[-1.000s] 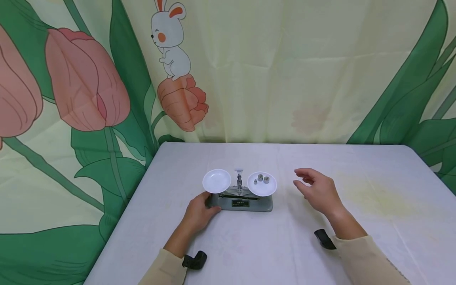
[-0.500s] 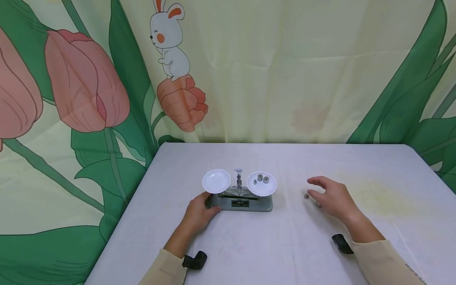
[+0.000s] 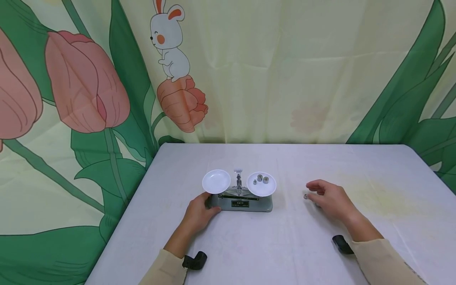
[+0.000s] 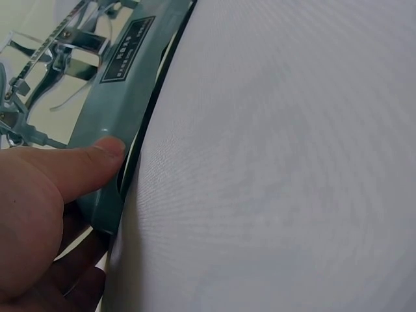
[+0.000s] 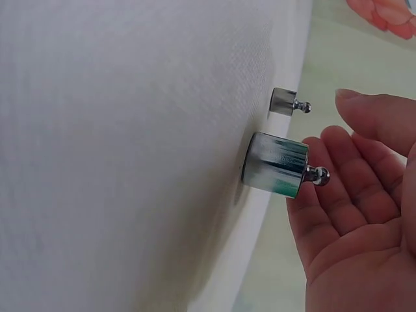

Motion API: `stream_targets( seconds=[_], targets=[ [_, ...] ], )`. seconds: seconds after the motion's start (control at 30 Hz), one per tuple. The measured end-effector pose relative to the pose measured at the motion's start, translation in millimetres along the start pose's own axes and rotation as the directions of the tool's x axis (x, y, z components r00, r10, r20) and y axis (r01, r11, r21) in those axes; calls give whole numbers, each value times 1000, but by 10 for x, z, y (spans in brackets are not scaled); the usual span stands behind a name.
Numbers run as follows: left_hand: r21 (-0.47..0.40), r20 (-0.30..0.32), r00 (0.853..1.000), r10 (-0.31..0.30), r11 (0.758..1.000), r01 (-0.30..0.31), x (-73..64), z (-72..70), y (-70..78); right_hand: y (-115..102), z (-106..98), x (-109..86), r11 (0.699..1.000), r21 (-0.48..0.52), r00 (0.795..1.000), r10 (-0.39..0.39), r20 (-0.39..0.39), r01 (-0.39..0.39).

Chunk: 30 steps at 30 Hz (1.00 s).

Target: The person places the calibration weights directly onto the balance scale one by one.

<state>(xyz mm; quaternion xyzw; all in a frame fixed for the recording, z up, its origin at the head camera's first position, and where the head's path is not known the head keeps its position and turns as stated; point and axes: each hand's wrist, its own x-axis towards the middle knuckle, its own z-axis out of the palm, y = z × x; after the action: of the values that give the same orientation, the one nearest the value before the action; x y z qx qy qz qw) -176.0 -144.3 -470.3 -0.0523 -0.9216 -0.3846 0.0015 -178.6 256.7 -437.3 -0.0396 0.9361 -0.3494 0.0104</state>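
A grey-green balance scale [image 3: 225, 205] stands on the table, with a white left pan [image 3: 216, 182] and a white right pan [image 3: 260, 191]. Three small metal weights sit on the right pan, while the left pan holds nothing. My left hand [image 3: 198, 212] grips the scale's left end, its thumb [image 4: 107, 153] on the front of the base and the fingers partly hidden behind. My right hand [image 3: 331, 201] hovers beside two knobbed metal weights on the table, a larger weight [image 5: 276, 164] and a smaller weight [image 5: 283, 102]. Its thumb and fingers are apart, with nothing held.
A white cloth covers the table [image 3: 249, 253]. Behind its far edge hangs a pale curtain [image 3: 285, 79] printed with tulips, leaves and a rabbit. Each wrist wears a black camera, such as the right wrist camera [image 3: 342, 244].
My right hand has moved to the right, away from the scale, uncovering weights on the table, then dipped slightly over them with its fingers lower. My left hand keeps its grip on the scale.
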Motion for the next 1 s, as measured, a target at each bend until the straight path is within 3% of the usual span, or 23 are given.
stream_targets(
  seconds=[0.4, 1.0],
  targets=[
    [7, 6, 1000, -7, 1000, 7, 2, 5, -5, -26, 56, 47, 999, -26, 998, 25, 61, -24],
    [-3, 11, 1000, -16, 1000, 16, 1, 6, -3, -32, 58, 98, 997, -61, 995, -43, 88, 48]
  ],
)
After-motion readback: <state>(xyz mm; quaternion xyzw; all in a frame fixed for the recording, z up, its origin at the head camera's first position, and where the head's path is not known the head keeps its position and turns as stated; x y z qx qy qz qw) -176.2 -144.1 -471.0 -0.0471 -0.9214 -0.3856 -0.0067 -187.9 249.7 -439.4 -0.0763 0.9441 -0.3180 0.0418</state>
